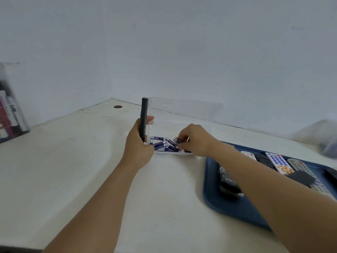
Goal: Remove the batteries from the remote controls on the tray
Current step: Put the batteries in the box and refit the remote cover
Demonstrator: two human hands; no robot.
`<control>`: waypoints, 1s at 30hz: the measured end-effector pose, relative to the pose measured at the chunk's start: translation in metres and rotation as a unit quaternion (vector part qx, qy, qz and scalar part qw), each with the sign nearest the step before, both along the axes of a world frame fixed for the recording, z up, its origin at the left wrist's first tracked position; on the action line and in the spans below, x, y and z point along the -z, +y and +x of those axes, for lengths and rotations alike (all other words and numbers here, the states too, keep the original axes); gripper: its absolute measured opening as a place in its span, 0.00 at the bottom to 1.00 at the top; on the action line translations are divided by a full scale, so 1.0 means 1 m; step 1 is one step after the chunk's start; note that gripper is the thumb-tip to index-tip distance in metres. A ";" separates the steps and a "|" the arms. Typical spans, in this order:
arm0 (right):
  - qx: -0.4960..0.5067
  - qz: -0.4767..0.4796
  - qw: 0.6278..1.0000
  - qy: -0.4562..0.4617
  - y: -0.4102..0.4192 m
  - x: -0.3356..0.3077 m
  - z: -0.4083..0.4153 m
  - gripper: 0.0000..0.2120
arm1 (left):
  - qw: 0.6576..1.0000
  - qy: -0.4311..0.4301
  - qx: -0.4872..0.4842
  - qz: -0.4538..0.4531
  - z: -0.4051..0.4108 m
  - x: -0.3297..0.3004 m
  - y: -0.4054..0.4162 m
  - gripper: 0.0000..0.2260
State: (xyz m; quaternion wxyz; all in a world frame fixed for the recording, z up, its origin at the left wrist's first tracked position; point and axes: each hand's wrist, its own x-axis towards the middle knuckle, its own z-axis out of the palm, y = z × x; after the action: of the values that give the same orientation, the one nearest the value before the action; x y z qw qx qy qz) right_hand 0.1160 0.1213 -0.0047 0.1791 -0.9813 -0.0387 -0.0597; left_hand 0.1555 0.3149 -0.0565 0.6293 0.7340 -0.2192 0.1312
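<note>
My left hand (pixel 138 143) grips a black remote control (pixel 143 117), held upright on its edge just left of a clear plastic box (pixel 204 127). Several blue batteries (pixel 160 144) lie inside the box. My right hand (pixel 195 139) reaches into the box and pinches one battery (pixel 177 140) between its fingertips above the pile. To the right lies a blue tray (pixel 209 189) with several remotes: a black one (pixel 228 185) near its left side, a white one with blue and orange buttons (pixel 280 162) and a grey one (pixel 299 166) further back. My right forearm crosses over the tray.
The box's clear lid (pixel 186 107) stands open behind it against the wall. A cable hole (pixel 118 106) is in the white table's far corner. A transparent case with dark and pink items (pixel 11 110) stands at the far left. A blurred grey shape (pixel 326 139) lies at the far right.
</note>
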 end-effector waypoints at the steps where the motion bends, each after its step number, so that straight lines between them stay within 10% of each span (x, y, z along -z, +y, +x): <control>1: 0.007 0.022 1.000 -0.004 -0.002 -0.002 0.000 0.06 | 1.000 -0.002 0.000 -0.001 0.000 0.001 0.000 0.39; 17: 0.024 -0.069 0.997 0.037 0.008 0.001 0.008 0.09 | 1.000 0.026 -0.006 -0.015 0.000 0.001 -0.001 0.38; 25: 0.011 0.180 0.984 -0.002 -0.019 -0.014 -0.017 0.07 | 0.989 0.125 -0.075 -0.032 0.005 -0.007 -0.007 0.24; 30: 0.000 0.386 0.922 -0.031 -0.043 -0.023 -0.048 0.05 | 0.985 0.032 -0.172 -0.005 -0.003 -0.008 -0.004 0.10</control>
State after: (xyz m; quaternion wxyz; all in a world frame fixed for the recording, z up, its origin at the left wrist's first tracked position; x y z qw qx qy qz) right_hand 0.0682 0.0780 0.0187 0.5426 -0.8338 -0.0182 -0.1003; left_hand 0.1530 0.3111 -0.0489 0.6077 0.7614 -0.0687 0.2151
